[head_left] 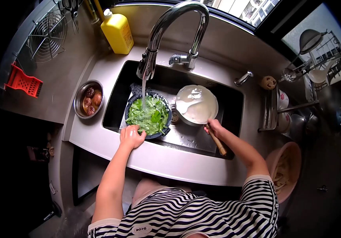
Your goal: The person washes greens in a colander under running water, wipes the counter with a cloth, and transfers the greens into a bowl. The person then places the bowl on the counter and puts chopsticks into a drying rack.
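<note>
My left hand is closed over the near rim of a dark round pot in the sink, its fingertips by the leaves. Green leafy vegetables fill this pot, and a stream of water falls on them. With my right hand I grip the wooden handle of a saucepan. Its inside looks whitish and glossy; whether that is cloudy liquid I cannot tell. The saucepan is over the sink, just right of the pot.
Above the sink arches a chrome faucet. A metal bowl of reddish-brown round pieces stands left of the sink, near a yellow bottle and a red grater. At right are a utensil rack and a pink basin.
</note>
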